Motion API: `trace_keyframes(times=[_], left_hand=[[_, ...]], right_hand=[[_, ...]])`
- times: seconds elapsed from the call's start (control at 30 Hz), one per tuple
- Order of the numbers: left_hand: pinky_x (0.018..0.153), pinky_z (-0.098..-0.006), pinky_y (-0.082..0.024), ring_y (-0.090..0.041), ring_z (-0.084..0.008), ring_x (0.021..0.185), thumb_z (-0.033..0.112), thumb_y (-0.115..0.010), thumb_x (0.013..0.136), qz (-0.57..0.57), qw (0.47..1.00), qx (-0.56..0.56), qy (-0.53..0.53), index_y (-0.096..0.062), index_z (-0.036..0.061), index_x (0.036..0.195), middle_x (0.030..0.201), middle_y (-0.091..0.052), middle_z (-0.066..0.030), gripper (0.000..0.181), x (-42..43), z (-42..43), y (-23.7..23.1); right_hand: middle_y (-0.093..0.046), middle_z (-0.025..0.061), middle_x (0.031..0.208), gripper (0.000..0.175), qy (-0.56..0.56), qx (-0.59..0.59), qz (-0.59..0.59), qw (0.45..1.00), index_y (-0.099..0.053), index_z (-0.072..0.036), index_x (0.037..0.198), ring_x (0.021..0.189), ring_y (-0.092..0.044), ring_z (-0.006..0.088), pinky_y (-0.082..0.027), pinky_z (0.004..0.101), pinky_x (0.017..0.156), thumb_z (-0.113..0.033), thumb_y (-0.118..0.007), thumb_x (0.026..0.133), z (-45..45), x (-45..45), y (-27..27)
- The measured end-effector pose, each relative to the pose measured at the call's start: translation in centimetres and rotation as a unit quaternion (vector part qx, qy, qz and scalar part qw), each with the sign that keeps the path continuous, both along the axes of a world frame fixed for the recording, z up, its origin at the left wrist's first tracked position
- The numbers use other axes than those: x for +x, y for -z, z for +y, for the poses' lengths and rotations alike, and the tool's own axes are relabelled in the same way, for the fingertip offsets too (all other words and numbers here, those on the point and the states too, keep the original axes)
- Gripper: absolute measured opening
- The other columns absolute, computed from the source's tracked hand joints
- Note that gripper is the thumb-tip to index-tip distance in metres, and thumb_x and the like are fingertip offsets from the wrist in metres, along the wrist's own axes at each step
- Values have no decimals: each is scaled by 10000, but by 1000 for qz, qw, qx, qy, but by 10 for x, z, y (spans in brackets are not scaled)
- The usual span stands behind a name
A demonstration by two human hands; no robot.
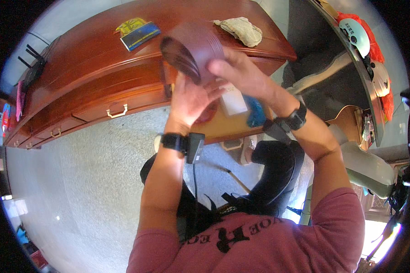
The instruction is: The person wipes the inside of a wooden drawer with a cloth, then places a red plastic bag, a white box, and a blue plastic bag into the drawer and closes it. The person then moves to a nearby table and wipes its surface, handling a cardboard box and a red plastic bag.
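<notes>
A brown, cylindrical pot or vase-like vessel, smooth and ridged near one end, is tilted over the front edge of the wooden desk. Its dark mouth faces left and down towards me. My right hand grips its right side, thumb towards me. From below, my left hand holds the vessel near its lower rim, fingers spread along the underside. Both hands are somewhat blurred. Beneath them, a pulled-out drawer contains a white box, a blue plastic bag and a red item partly hidden by my left hand.
On the red-brown desk lie a blue-and-yellow packet and a crumpled pale cloth. A router with antennas stands at the left. Helmets rest on a dark surface at right, near a scooter.
</notes>
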State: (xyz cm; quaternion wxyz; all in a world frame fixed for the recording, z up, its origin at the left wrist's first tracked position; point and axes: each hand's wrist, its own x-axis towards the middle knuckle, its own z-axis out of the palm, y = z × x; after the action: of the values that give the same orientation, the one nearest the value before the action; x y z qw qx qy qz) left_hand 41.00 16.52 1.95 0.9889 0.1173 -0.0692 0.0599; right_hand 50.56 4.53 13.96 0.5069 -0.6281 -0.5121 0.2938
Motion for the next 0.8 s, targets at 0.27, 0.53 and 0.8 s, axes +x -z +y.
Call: trace_keyframes(times=[0.27,0.53,0.8], left_hand=[[975,-421,-500,-593,-246,1161,263,-492,1032,209,950,218,-77,-544,45,1261,1247,-619,-100,321,1,5,12],[898,-344,-527,-587,-214,1160,323,-552,1009,268,875,395,-83,-577,67,1260,1260,-610,-86,360,-1,-3,7],[1099,-367,-356,-471,-275,1315,371,-656,940,71,683,723,-73,-386,-16,1436,1411,-501,-197,684,8,-26,29]], right_hand=[[-441,158,1403,445,-10,-108,-92,990,-685,-43,1120,1299,-437,305,-396,416,1043,-394,-756,855,-82,15,53],[-469,260,1380,476,-35,-181,-165,969,-713,6,935,1210,-518,382,-458,402,960,-397,-843,717,-115,18,74],[-463,244,1405,870,178,-244,10,953,-481,-51,1362,1282,-481,370,-413,421,1049,-500,-823,700,-103,31,136]])
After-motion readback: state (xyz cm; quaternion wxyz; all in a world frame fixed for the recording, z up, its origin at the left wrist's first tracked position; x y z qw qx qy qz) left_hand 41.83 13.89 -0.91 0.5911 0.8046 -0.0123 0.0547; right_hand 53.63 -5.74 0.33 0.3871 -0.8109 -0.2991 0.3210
